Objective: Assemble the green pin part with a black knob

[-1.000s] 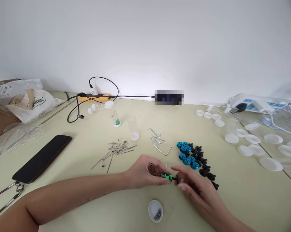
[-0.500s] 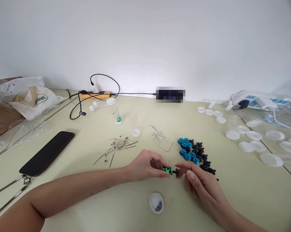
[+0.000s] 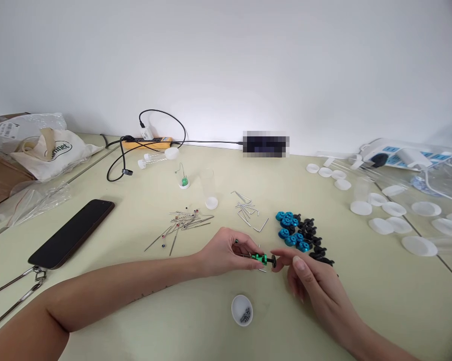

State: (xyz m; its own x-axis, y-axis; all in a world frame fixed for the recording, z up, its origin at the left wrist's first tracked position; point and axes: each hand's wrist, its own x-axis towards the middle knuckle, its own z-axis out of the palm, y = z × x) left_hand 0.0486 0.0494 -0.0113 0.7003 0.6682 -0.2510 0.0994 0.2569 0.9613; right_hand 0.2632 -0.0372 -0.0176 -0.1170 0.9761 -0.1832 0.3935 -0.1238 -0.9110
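Note:
My left hand (image 3: 228, 254) is closed around a small green metal fitting (image 3: 262, 258), held sideways above the table. A thin rod with a small green ball end (image 3: 236, 241) shows among its fingers. From the fitting's right side sticks a black screw (image 3: 273, 261) with a broad round head. My right hand (image 3: 310, 278) is half curled beside that head, its index fingertip at the rim and the thumb apart from it. Thin bent metal pieces lie partly hidden near the left fingertips. Below the hands stands a white cup (image 3: 242, 297) holding small grey metal pieces (image 3: 245, 315).
Blue knobs (image 3: 290, 240) and black screws (image 3: 316, 241) lie piled at the right. Ball-ended rods (image 3: 188, 220) and hex keys (image 3: 246, 206) lie behind my hands. A clear tube (image 3: 208, 184), a green assembly (image 3: 184, 181), a phone (image 3: 71, 233) and white caps (image 3: 382, 225) surround them.
The whole view has shifted slightly. My left hand keeps hold of the green fitting, and my right fingers have moved only a little at the screw's head.

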